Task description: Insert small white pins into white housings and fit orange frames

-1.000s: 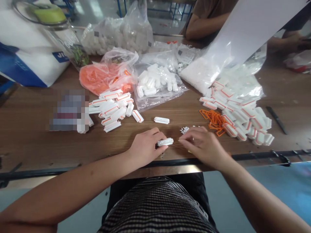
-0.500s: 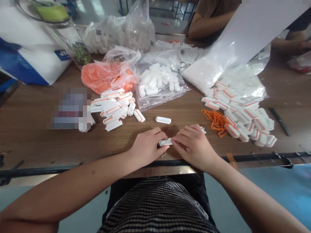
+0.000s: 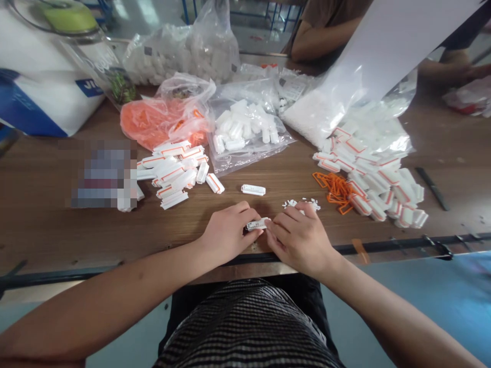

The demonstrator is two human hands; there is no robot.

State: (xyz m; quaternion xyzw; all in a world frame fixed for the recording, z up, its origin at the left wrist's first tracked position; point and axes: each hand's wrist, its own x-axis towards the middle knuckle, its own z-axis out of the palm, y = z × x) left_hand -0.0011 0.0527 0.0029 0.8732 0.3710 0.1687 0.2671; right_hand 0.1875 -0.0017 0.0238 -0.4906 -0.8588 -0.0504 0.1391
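white plastic connector (image 3: 258,224) pinched between left hand (image 3: 227,236) and right hand (image 3: 299,239).

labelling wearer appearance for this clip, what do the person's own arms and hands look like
Both forearms are bare as far as the view shows: no sleeves, gloves, watch or bands. The left hand and right hand show no rings or markings. The torso wears a dark checked garment.

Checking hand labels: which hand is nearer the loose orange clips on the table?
Right. The right hand sits just left of the orange clips; the left hand is farther left. Both pinch a white connector.
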